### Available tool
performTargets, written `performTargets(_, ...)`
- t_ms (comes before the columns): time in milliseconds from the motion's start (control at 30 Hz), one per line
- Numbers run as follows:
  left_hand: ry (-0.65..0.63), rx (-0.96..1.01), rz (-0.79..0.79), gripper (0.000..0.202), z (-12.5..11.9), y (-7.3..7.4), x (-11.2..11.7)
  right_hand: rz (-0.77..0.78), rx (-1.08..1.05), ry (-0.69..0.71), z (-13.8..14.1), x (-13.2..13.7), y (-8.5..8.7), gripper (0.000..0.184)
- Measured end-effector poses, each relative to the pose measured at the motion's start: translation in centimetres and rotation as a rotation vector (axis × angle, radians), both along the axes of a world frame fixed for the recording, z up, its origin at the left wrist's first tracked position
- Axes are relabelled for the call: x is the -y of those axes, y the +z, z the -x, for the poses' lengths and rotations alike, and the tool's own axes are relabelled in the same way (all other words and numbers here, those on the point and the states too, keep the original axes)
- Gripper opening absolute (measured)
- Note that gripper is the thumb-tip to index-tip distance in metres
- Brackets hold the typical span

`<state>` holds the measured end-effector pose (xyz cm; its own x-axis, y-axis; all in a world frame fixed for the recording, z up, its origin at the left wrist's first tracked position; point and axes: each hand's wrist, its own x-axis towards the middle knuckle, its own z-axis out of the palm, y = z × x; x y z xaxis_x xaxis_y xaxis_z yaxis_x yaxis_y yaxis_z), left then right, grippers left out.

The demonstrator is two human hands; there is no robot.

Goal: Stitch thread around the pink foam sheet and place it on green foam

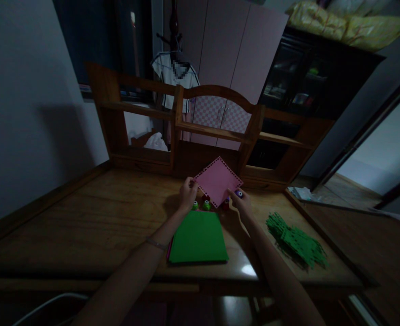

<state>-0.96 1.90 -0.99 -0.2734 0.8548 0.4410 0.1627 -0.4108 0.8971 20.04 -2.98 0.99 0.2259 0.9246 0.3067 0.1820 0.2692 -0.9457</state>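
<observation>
A pink square sheet [217, 181] with punched edges is held up over the wooden desk [94, 217], turned like a diamond. My left hand [188, 194] pinches its left corner. My right hand [239, 201] grips a small purple punch [239, 194] at the sheet's lower right edge. Two small green punches [200, 205] and a red one [225, 204] stand on the desk just below the sheet. A stack of green sheets [198, 237] lies flat in front of them, between my forearms.
A pile of punched green sheets [296, 240] lies at the desk's right side. A wooden shelf unit [216, 131] rises along the desk's back edge. Some papers [300, 193] rest at the right rear corner. A wall runs along the left.
</observation>
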Motion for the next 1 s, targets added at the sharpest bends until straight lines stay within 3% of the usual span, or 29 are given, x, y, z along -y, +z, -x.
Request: performTargets(1000,-0.006,-0.011,0.0,0.017,0.02,-0.41,-0.32,0.007,0.011,-0.011,0.0,0.27,0.28,0.038)
